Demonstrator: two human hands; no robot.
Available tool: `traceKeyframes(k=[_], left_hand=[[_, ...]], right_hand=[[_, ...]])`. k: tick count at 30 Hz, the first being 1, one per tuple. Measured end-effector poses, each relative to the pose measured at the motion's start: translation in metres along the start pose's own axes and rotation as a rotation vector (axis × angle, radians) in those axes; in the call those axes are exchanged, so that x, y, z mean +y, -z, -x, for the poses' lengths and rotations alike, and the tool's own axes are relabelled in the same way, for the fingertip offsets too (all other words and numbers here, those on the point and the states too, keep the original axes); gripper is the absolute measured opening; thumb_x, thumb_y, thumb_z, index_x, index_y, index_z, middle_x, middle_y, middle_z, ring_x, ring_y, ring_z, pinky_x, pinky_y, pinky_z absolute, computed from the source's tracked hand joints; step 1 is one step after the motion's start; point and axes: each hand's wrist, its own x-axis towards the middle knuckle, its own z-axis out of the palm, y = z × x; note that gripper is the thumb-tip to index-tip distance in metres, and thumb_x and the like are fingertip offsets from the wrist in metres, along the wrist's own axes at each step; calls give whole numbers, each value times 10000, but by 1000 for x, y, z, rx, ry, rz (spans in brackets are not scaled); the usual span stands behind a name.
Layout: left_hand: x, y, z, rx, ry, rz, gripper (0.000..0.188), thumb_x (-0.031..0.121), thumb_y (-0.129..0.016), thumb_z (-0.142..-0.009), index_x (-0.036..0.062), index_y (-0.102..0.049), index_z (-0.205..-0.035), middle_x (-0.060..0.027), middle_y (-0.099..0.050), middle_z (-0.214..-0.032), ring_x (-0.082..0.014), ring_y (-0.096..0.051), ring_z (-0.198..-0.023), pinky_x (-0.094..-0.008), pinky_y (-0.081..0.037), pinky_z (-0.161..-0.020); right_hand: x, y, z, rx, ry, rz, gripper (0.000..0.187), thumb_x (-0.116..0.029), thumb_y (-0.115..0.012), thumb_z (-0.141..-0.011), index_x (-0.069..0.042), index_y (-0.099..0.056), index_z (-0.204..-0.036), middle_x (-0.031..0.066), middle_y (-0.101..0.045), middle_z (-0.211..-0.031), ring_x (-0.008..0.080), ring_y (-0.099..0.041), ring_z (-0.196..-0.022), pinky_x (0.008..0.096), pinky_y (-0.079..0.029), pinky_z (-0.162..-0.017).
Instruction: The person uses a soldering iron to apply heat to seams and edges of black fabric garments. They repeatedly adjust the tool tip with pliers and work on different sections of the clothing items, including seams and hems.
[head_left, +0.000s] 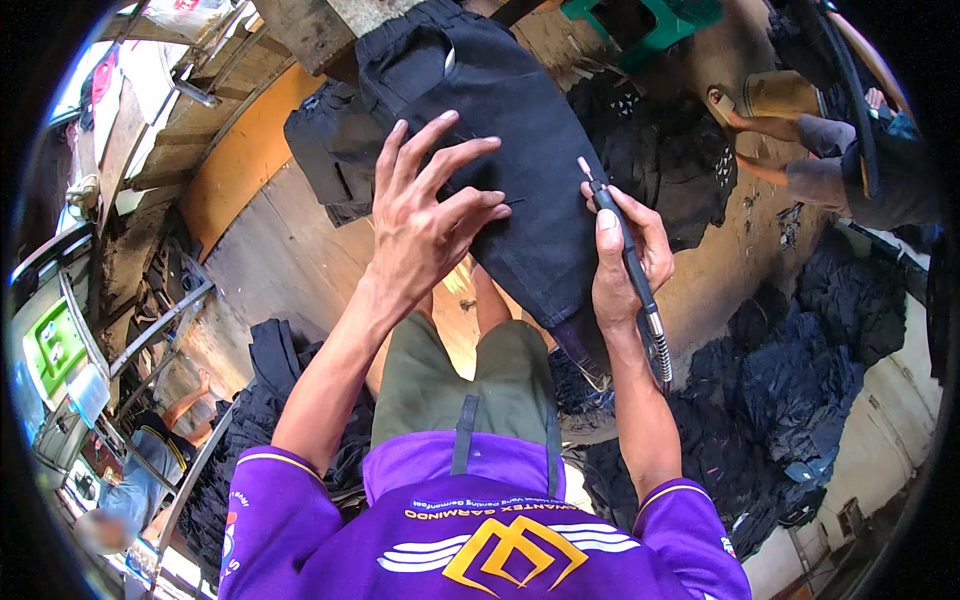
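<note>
A black garment (530, 150), which looks like trousers with a gathered waistband and a pocket opening, lies stretched out in front of me. Over its left part is my left hand (432, 195), thumb and index finger pinched together and the other fingers spread. A thin dark thread (518, 200) seems to stick out from that pinch. My right hand (635, 255) is wrapped round a slim black rotary hand tool (632, 262) with a spring-covered lower end. The tool's small pinkish tip points up and away, beside the garment's right edge.
Dark garments are heaped at the right (790, 370), behind the main piece (650, 160) and by my left leg (265, 420). A green plastic stool (640, 30) stands at the far side. Another person's legs (780, 150) are at the right; another person (145, 480) is at the lower left.
</note>
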Motion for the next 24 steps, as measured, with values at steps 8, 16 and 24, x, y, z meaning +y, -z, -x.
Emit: traceKeyframes(k=[8, 16, 24], left_hand=[[-21, 9, 35, 62, 102, 215, 96, 144, -737, -941, 59, -701, -916, -113, -689, -1313, -350, -518, -1460, -567, -373, -1230], [-48, 22, -6, -94, 100, 79, 801, 695, -838, -779, 167, -724, -1371, -172, -352, -1746, -403, -266, -1635, -651, -186, -1309], [-36, 15, -36, -390, 132, 4, 979, 674, -849, -773, 236, -552, -1597, -182, -260, -1769, -443, -100, -1658, -700, -26, -1294]], right_hand=[[-3, 5, 2, -24, 51, 40, 287, -127, -772, -971, 54, -731, -1191, 182, -798, -1102, 196, -775, -988, 338, -622, -894], [-20, -12, -3, -306, 448, 269, 255, 18, -758, -851, 70, -758, -1101, 247, -802, -1065, 362, -802, -1071, 493, -616, -1043], [-14, -22, -8, -347, 485, 354, 292, -21, -829, -775, 36, -798, -1059, 212, -809, -1050, 358, -807, -1045, 470, -649, -997]])
